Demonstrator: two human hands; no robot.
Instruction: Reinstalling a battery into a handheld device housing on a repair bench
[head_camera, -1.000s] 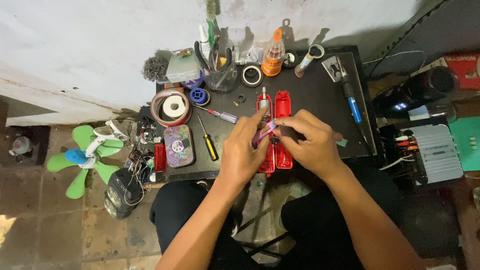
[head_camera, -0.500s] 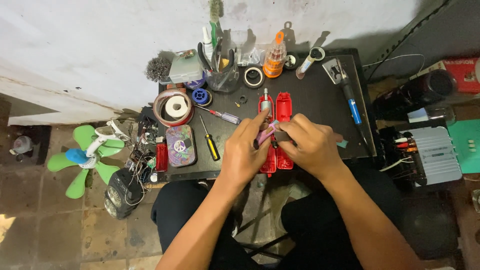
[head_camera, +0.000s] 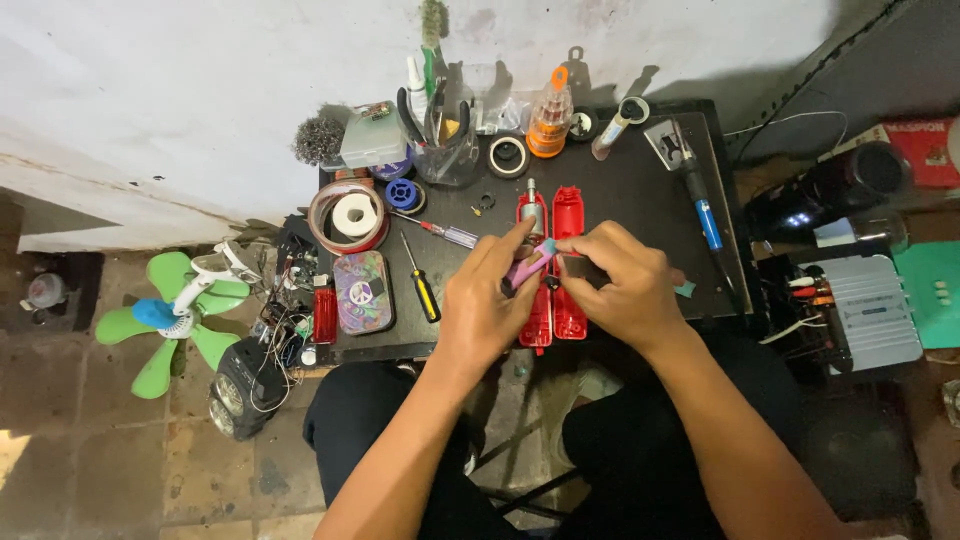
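Observation:
Both my hands meet over the middle of a small black table (head_camera: 640, 180). My left hand (head_camera: 487, 300) pinches a small pink-purple cylindrical part (head_camera: 528, 266) with a pale blue tip. My right hand (head_camera: 618, 282) touches the same part from the right side, fingers curled. Under my hands lie two long red plastic shell halves (head_camera: 567, 210) side by side, the left one with a silver motor (head_camera: 529, 203) at its top end. My wrists hide the lower half of the shells.
A yellow-handled screwdriver (head_camera: 422, 285), a patterned tin (head_camera: 363, 291), tape rolls (head_camera: 349, 215), a jar of tools (head_camera: 443, 140), an orange bottle (head_camera: 549, 125) and a blue-handled soldering iron (head_camera: 706, 218) sit on the table. A green fan (head_camera: 170, 315) lies on the floor at left, electronics boxes at right.
My hands have stayed over the red shells, with small finger shifts on the pink part. The view has moved slightly.

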